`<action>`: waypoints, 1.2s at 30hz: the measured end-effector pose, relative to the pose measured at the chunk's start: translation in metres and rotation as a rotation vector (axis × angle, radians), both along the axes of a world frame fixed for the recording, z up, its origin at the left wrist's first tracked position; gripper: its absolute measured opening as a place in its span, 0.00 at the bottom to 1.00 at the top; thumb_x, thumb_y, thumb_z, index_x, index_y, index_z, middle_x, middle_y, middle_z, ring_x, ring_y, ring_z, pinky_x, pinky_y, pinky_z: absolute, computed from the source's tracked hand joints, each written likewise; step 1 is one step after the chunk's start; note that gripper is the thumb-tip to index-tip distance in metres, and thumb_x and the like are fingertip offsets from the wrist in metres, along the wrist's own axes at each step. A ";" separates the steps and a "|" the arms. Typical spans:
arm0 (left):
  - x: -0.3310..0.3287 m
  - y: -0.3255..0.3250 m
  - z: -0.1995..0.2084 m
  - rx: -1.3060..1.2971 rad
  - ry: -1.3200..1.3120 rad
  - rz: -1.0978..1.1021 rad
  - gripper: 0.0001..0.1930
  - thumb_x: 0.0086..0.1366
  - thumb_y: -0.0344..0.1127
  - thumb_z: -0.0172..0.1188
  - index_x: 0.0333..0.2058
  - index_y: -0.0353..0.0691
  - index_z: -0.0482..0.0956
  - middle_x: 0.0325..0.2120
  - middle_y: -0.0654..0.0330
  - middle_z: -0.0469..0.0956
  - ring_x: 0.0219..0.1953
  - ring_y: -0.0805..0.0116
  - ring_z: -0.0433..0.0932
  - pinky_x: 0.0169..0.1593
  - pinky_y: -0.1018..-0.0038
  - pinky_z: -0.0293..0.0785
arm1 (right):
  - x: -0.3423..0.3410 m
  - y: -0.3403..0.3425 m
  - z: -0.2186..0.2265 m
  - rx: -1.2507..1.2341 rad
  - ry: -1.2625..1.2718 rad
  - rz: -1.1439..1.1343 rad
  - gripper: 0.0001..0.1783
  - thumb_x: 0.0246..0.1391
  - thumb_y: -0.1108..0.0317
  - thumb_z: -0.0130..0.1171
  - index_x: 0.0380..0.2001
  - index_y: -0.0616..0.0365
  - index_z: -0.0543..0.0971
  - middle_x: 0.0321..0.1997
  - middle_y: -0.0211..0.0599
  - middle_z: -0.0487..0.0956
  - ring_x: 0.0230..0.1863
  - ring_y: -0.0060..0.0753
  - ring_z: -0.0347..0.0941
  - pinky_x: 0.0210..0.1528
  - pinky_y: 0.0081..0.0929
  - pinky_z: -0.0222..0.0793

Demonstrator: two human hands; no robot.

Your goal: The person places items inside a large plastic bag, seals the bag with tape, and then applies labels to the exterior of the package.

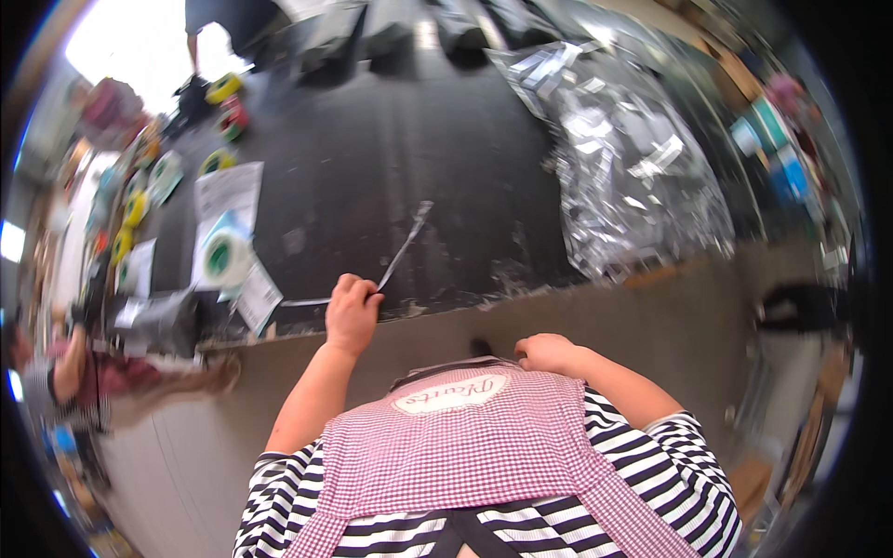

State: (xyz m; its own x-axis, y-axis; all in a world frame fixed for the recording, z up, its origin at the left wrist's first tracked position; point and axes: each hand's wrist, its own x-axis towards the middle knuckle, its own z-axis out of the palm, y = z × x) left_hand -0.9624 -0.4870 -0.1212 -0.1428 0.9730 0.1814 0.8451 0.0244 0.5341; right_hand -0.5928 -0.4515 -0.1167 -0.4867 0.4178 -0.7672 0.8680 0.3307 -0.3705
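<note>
At the near edge of the black table, my left hand is closed around a thin, clear plastic strip. One end of the strip slants away over the tabletop, and a short part shows to the left of my fingers. My right hand is in front of my body at the edge of the checked apron. Its fingers are curled, and what they hold, if anything, is hidden.
To the left, a tape roll with a green core lies on printed papers. More tape rolls stand farther back. Shiny clear plastic film covers the table's right side. Dark wrapped bundles lie at the far edge. Another person is at left.
</note>
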 end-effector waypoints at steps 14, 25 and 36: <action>0.035 -0.051 -0.059 -0.781 -0.447 -0.830 0.02 0.62 0.27 0.56 0.32 0.40 0.77 0.26 0.55 0.78 0.32 0.67 0.78 0.39 0.70 0.74 | -0.029 -0.111 -0.120 0.222 0.401 -0.739 0.28 0.46 0.67 0.55 0.55 0.48 0.76 0.49 0.48 0.80 0.47 0.50 0.78 0.50 0.40 0.75; 0.120 -0.041 0.055 -0.595 -0.669 -1.046 0.05 0.62 0.28 0.64 0.37 0.39 0.82 0.31 0.57 0.83 0.36 0.72 0.79 0.41 0.76 0.75 | -0.071 -0.110 -0.043 -0.483 1.636 -0.793 0.43 0.57 0.58 0.66 0.69 0.56 0.56 0.66 0.33 0.65 0.66 0.26 0.59 0.66 0.28 0.55; 0.092 -0.020 0.030 -0.315 -0.714 -0.798 0.04 0.59 0.25 0.65 0.34 0.36 0.82 0.27 0.61 0.82 0.31 0.74 0.77 0.37 0.75 0.75 | -0.039 -0.106 0.023 -0.045 1.033 -0.947 0.14 0.62 0.60 0.60 0.41 0.60 0.79 0.25 0.23 0.76 0.27 0.14 0.68 0.32 0.18 0.65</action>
State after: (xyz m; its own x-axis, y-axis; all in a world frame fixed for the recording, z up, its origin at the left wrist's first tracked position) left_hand -0.8699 -0.5070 -0.0910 0.5711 0.8201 0.0360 0.1808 -0.1684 0.9690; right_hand -0.6313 -0.5574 -0.0941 -0.3829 0.8860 -0.2613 0.0844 -0.2481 -0.9650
